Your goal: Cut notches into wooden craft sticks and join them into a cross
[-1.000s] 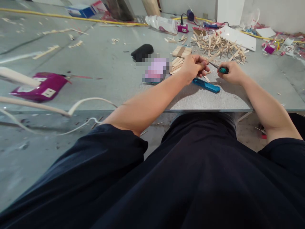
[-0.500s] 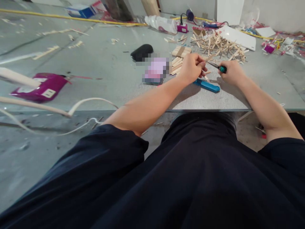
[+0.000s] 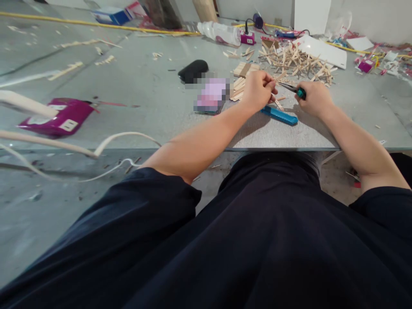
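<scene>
My right hand (image 3: 313, 98) is wrapped round long-nose pliers (image 3: 291, 87) with a green handle, their dark jaws pointing left. Close to the tip of those jaws, my left hand (image 3: 257, 89) is closed in a pinch. A thin wooden stick (image 3: 281, 77) juts out at its fingertips; the grip itself is partly hidden. Below the left hand lies a blue utility knife (image 3: 280, 116) on the metal table (image 3: 254, 137). Flat wooden sticks (image 3: 237, 89) lie beside the left wrist, with a banded bundle (image 3: 245, 69) behind them.
A heap of wooden sticks (image 3: 294, 60) lies beyond my hands. Left of them are a blurred-out phone (image 3: 210, 94) and a black case (image 3: 193, 71). A clear bottle (image 3: 222, 33) lies farther back. A purple packet (image 3: 61, 116) and white strips sit at the left.
Both hands stay in almost the same place, with the pliers at the left fingertips. The whole view has shifted very slightly.
</scene>
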A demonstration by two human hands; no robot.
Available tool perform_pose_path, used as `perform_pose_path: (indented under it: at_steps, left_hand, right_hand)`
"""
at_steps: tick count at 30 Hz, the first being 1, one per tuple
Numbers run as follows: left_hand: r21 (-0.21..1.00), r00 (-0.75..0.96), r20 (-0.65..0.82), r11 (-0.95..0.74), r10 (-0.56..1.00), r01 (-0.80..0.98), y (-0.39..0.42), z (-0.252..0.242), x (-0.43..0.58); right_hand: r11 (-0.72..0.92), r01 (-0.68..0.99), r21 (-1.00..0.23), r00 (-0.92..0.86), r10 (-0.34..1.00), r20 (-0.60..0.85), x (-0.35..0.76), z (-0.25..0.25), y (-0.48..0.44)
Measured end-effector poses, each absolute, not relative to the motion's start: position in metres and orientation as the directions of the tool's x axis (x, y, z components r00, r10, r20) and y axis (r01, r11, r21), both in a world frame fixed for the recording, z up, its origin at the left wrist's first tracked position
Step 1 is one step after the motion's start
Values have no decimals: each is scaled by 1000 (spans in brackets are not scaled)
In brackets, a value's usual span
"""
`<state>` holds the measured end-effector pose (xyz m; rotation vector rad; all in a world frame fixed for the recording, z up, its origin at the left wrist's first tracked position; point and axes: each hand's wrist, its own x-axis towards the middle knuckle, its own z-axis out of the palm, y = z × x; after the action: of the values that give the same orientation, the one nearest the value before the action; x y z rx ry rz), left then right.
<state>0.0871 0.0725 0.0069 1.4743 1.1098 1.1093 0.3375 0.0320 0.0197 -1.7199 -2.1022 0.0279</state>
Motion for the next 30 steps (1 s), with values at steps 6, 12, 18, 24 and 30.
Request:
perform_pose_path:
  at_steps: [6,12,18,24,30]
  left_hand:
    - [968,201,180,-209,963,136,68,3,86]
    - [956,196,218,-249,956,154,64,4,84]
    - [956,204,226,-257,953,142,65,2,85]
    - [953,206,231,-264,951,151,63,3,84]
    - [953,204,229,-262,952,152,67,-3,81]
  right_hand:
    - [235,852,-467,-89,945,314,333,14,34]
    - [244,830,-501,-89,946,312,325,21,26]
    - [183,939,-290,-70,931,359,310,31,12]
    - [169,956,-239,-79,935,344,309,31,13]
    - [173,950,-259,-79,939,335,311,23,15]
